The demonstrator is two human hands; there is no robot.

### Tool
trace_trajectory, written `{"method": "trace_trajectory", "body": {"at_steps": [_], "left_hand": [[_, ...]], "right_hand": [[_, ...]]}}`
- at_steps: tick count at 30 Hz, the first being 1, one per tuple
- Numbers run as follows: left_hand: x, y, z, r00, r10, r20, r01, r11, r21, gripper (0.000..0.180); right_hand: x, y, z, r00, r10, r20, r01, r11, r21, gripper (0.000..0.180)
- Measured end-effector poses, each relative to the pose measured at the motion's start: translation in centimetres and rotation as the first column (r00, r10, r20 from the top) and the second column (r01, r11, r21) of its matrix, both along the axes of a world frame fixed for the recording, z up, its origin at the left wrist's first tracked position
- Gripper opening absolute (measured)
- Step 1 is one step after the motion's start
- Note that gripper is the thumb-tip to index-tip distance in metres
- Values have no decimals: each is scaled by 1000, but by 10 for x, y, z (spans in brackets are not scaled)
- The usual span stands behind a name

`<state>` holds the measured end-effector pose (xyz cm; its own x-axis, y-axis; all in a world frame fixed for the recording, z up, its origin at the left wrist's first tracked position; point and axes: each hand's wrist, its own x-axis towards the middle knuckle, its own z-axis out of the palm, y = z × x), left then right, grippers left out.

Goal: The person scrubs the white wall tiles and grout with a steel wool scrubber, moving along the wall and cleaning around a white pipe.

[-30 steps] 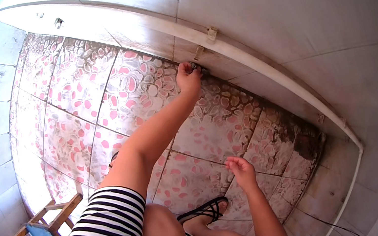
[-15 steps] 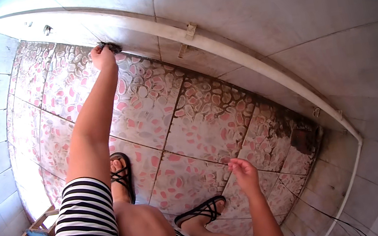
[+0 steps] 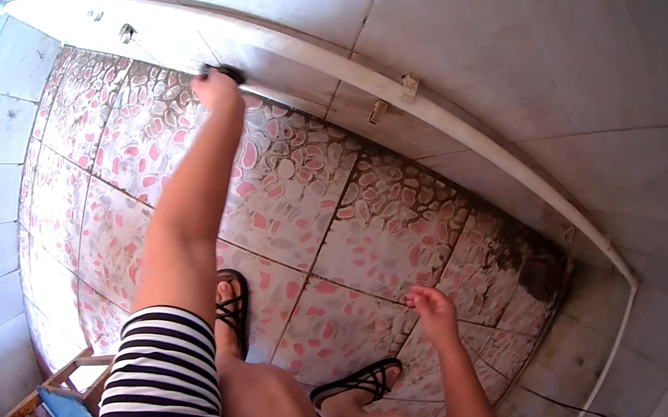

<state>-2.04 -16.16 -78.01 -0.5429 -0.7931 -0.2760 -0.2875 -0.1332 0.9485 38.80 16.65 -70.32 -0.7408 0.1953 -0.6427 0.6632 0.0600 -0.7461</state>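
My left hand (image 3: 218, 92) reaches out to the foot of the tiled wall and is closed around a dark, rough-looking scrubber (image 3: 227, 73). The scrubber presses near the seam where the wall meets the floor, and my fingers partly cover it. Lower down on the right, my right hand (image 3: 434, 314) hovers over the pink-patterned floor tiles (image 3: 272, 236). Its fingers are curled in together, with nothing visible in them. Brown grime (image 3: 398, 167) lies on the tiles along the wall.
A white pipe (image 3: 446, 114) runs along the wall on brackets. In the right corner is a dark, dirty square patch (image 3: 542, 276). My sandaled feet (image 3: 234, 313) stand on the tiles. A wooden stool-like frame (image 3: 68, 385) with a blue cloth stands at left.
The whole view has shifted, so the wall and floor appear turned and moved rightward. My left hand stays at the wall base with the scrubber; the right hand's fingers are drawn in more.
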Motion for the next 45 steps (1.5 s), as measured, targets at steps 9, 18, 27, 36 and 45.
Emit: {"method": "trace_trajectory", "body": {"at_steps": [9, 18, 27, 36, 45], "left_hand": [[95, 147, -3, 942, -305, -138, 326, 931, 166, 23], [13, 15, 0, 991, -131, 10, 129, 988, 83, 21], [92, 157, 1, 918, -325, -229, 389, 611, 689, 24], [-66, -131, 8, 965, 51, -256, -2, 982, 188, 29], [14, -15, -26, 978, -206, -42, 206, 978, -2, 26]], "right_hand": [[-23, -32, -21, 991, 126, 35, -124, 991, -55, 21], [-14, -13, -15, 996, 80, 39, -82, 996, 41, 21], [-63, -38, -10, 947, 306, 94, -318, 934, 166, 21], [-32, -35, -19, 989, 128, 80, -133, 989, 70, 21], [-68, -64, -30, 965, 238, 112, -250, 962, 113, 22]]}}
